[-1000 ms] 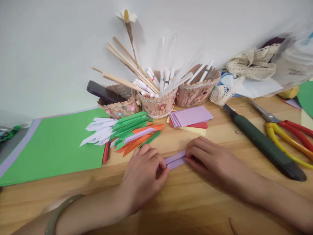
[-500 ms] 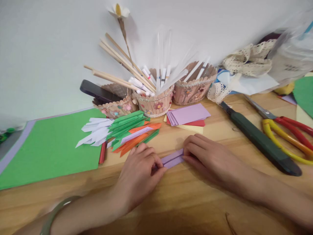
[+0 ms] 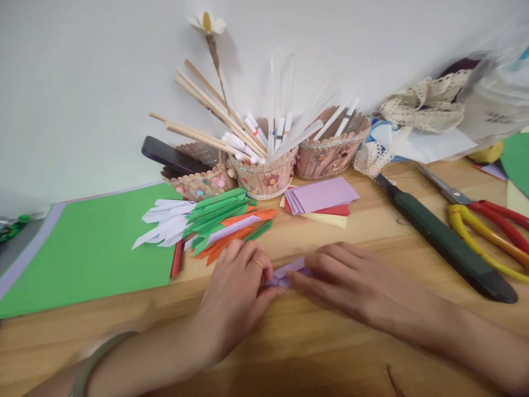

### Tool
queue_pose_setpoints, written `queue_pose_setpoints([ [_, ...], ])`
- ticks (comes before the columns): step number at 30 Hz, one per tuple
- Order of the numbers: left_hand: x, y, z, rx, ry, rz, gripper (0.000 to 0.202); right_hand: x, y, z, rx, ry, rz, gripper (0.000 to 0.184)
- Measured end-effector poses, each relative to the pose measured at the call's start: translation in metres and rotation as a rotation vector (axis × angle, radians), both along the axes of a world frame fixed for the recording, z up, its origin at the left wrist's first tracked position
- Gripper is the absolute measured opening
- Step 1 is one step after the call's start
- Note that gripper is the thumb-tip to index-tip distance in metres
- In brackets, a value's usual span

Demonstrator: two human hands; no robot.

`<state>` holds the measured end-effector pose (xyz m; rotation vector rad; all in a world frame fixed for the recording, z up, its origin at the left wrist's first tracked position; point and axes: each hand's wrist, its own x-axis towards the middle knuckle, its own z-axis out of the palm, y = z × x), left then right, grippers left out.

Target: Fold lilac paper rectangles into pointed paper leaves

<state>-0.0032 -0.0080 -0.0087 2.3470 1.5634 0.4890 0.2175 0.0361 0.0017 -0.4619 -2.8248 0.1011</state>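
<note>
- Pinches the left end of a narrow, creased strip of lilac paper [image 3: 289,269] between thumb and curled fingers of the left hand [image 3: 237,292].
- Grips the same strip from the right with thumb and bent fingers of the right hand [image 3: 351,278], close beside the left.
- Lies between both hands, on or just above the pale wooden surface [image 3: 314,347]; cannot tell which.
- Has a loose heap of pointed, folded white, green, orange and lilac paper pieces [image 3: 219,212] just beyond the left hand.
- Has a stack of rectangular lilac, red and pale yellow paper [image 3: 322,194] beyond the right hand.
</note>
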Motion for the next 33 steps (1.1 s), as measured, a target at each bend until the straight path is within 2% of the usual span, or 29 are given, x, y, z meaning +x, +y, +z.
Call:
queue_pose_setpoints([
  [2, 0.0, 0.0, -0.002, 0.109, -0.021, -0.071, 0.016, -0.001, 0.0, -0.001, -0.003, -0.047, 0.061, 0.035],
  [4, 0.0, 0.0, -0.003, 0.236, -0.026, -0.167, 0.003, -0.001, -0.001, -0.002, -0.017, -0.088, 0.063, 0.033],
  [7, 0.0, -0.002, -0.004, 0.436, 0.052, -0.297, 0.02, 0.001, 0.0, -0.004, -0.019, -0.13, 0.063, 0.034],
  [9, 0.001, -0.007, -0.004, 0.503, 0.147, -0.356, 0.032, 0.002, 0.001, -0.004, -0.017, -0.15, 0.075, 0.035],
  [13, 0.003, -0.016, -0.001, 0.5, 0.271, -0.378, 0.042, 0.007, 0.004, -0.004, 0.021, -0.159, 0.096, 0.038],
  [19, 0.002, -0.017, 0.002, 0.503, 0.308, -0.396, 0.043, 0.021, 0.014, 0.0, 0.032, -0.12, 0.099, 0.042],
  [26, 0.001, -0.016, -0.008, 0.515, 0.268, -0.396, 0.027, 0.039, 0.029, 0.007, 0.073, -0.023, 0.012, 0.037],
  [29, 0.002, -0.014, -0.011, 0.545, 0.224, -0.379, 0.02, 0.035, 0.025, 0.006, 0.105, 0.051, -0.004, 0.029],
  [33, 0.003, -0.01, -0.009, 0.554, 0.185, -0.36, 0.019, 0.018, 0.017, 0.001, 0.094, 0.053, 0.051, 0.025],
])
